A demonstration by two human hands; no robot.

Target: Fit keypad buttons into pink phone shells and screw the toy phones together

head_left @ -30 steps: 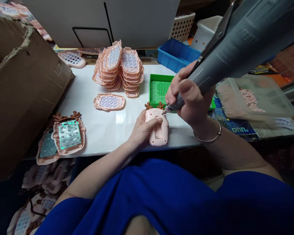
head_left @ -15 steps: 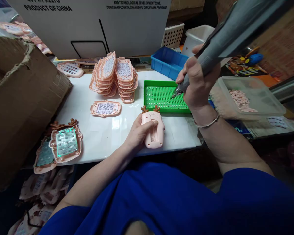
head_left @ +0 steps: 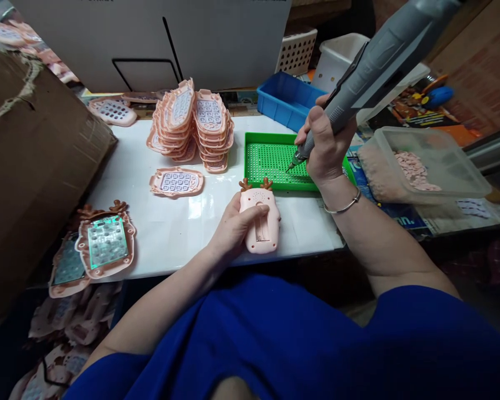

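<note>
My left hand (head_left: pixel 233 225) grips a pink toy phone shell (head_left: pixel 261 219) with brown antlers, lying back-up near the front edge of the white table (head_left: pixel 170 222). My right hand (head_left: pixel 325 145) is wrapped round a grey electric screwdriver (head_left: pixel 375 58). Its tip points down onto the green perforated screw tray (head_left: pixel 270 161), just behind the toy phone.
Two stacks of pink keypad fronts (head_left: pixel 191 125) stand at the back, a single one (head_left: pixel 176 181) lies in front. Shells with green circuit boards (head_left: pixel 105 239) sit at the left edge by a cardboard box (head_left: pixel 29 166). A blue bin (head_left: pixel 285 97) and a clear tub (head_left: pixel 425 166) are on the right.
My right hand lifted the screwdriver off the toy phone's top and carried it back to the green tray, where the tip now rests. My left hand kept its grip.
</note>
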